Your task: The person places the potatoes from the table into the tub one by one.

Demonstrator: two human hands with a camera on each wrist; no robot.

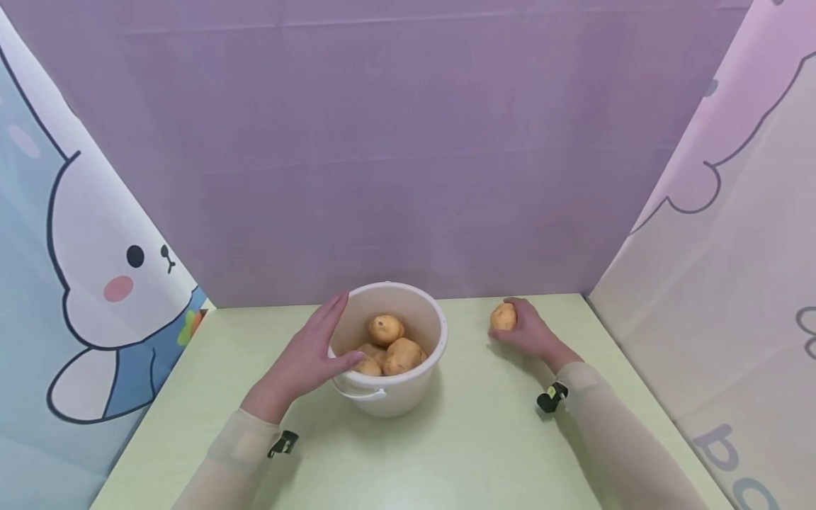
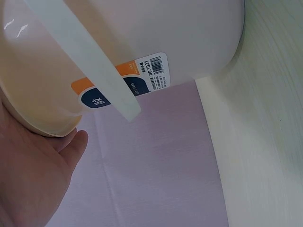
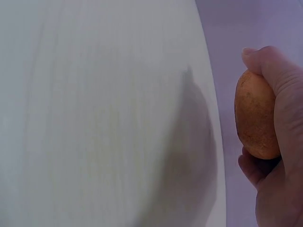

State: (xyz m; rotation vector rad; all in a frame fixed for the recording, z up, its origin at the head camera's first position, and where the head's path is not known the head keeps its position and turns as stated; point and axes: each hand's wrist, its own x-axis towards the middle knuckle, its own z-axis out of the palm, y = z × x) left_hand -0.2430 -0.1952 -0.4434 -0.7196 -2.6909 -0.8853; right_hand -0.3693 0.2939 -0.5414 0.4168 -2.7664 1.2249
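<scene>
My right hand [image 1: 529, 329] sits on the table [image 1: 472, 453] to the right of the bucket [image 1: 411, 393], fingers curled round a potato [image 1: 503, 316]. On the right wrist view the thumb and fingers [image 3: 284, 94] wrap its far side, and its long axis runs along the palm. The potato faces the bucket, so the bucket's open mouth lies to the left of it, near but apart.

My left hand [image 1: 312, 354] is flat against the bucket's left wall, fingers straight, thumb [image 1: 349, 362] at the rim. It holds nothing.

More potatoes [image 1: 390, 345] lie inside the bucket; I count about four, the lower ones partly hidden by the rim and the thumb. The left wrist view shows only the bucket's wall, its label [image 2: 137, 80] and handle [image 2: 94, 61]. I cannot tell whether the held potato touches the table.
</scene>
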